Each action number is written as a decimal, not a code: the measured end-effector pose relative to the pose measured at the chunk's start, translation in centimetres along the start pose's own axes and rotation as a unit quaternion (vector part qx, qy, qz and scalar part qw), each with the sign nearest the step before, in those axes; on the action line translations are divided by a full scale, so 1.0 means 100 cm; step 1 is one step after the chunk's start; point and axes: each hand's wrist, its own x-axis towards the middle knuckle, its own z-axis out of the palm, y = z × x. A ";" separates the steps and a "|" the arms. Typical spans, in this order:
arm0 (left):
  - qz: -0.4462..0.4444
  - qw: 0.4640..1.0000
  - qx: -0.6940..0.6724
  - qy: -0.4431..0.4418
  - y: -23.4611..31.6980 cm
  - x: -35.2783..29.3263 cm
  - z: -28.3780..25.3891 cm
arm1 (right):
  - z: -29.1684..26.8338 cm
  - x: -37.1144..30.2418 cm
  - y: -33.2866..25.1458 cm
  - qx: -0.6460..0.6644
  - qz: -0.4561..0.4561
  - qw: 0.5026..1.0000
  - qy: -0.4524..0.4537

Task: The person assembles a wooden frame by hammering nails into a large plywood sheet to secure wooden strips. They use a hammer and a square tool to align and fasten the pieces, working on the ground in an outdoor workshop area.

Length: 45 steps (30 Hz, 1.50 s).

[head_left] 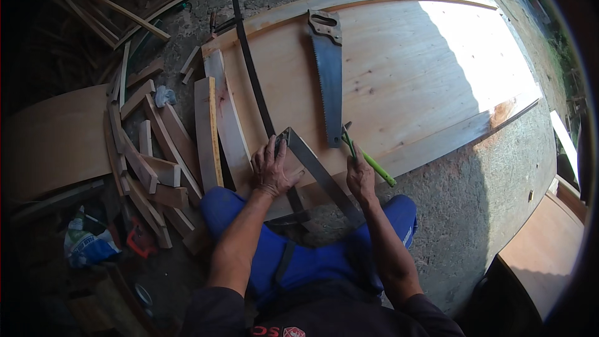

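My left hand (272, 167) bends over the corner of a metal try square (321, 171), fingertips on its stock and thumb on the wood beside it. The square's long blade slants toward my right knee. In my right hand (360, 180) is a thin dark pencil (351, 147), its point upward beside the saw tip. A bright green-handled tool (377, 168), apparently a small hammer, lies just right of that hand. The handsaw (327, 78) rests on a framed plywood panel (399, 68), its wooden handle at the far side. A black bar clamp (249, 68) spans the panel's left end.
Wood offcuts (159, 143) pile up on the left, near a plastic bag (90, 240) and a red-orange object (141, 239). Loose boards (206, 131) lie by the panel's left end. Another wooden panel (540, 256) stands at right on the concrete floor (449, 224).
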 end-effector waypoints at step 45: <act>0.008 0.971 -0.217 -0.098 0.100 0.055 -0.216 | -0.145 -0.209 0.001 -0.215 0.001 0.976 -0.036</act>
